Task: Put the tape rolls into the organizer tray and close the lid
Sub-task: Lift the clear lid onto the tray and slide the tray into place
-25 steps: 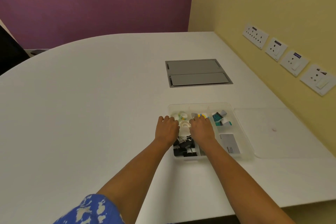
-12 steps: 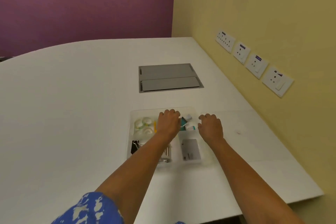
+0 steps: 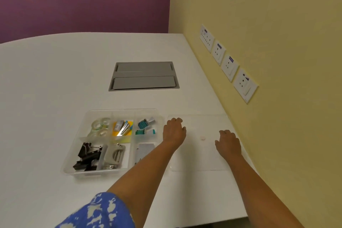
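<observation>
The clear organizer tray [image 3: 122, 112] sits on the white table. Several clear tape rolls [image 3: 100, 126] lie in its far-left compartment. The flat transparent lid [image 3: 203, 152] lies on the table just right of the tray, with a small round knob [image 3: 203, 138] at its middle. My left hand [image 3: 174, 130] rests palm down on the lid's left edge, beside the tray. My right hand [image 3: 228, 142] rests palm down on the lid's right part. Neither hand holds anything; the fingers are spread.
Other tray compartments hold black binder clips [image 3: 87, 155], a grey punch [image 3: 114, 154], staples on yellow notes [image 3: 123, 127], teal items [image 3: 145, 126] and a card [image 3: 144, 151]. A grey cable hatch [image 3: 144, 76] sits farther back. The yellow wall with sockets [image 3: 228, 65] runs along the right.
Both hands left the tray and moved right onto the lid. The view has swung right, so the tray now sits left of the hands.
</observation>
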The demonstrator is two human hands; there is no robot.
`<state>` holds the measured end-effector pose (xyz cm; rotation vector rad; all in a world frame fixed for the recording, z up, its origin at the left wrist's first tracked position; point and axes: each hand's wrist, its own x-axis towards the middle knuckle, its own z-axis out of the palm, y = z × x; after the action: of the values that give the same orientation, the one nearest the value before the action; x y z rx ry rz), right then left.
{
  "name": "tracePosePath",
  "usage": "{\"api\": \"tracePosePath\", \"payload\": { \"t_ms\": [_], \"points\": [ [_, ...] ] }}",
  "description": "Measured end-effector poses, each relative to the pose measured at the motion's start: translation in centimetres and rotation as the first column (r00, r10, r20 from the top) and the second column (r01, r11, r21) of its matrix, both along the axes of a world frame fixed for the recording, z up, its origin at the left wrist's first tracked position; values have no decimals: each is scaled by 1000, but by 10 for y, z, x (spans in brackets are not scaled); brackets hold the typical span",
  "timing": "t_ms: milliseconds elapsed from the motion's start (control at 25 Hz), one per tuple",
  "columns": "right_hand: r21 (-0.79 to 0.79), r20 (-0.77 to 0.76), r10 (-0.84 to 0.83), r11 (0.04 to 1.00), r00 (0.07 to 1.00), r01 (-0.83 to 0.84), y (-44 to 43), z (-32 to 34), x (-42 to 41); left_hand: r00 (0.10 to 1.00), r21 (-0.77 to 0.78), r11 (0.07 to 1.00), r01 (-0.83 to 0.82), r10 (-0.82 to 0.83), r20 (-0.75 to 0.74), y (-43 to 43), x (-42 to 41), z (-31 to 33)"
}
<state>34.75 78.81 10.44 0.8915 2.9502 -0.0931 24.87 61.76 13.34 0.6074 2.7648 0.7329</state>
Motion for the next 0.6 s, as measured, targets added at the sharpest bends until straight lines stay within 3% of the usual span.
{"api": "tracePosePath", "payload": {
  "t_ms": [160,600],
  "points": [
    [-32,55,-38,999,998,40,30,-14,15,985,-11,997,-81,82,154,18,3,-14],
    [-152,80,-123,979,989,134,66,-24,-10,895,-137,951,-278,308,324,28,-13,-38]
  ]
}}
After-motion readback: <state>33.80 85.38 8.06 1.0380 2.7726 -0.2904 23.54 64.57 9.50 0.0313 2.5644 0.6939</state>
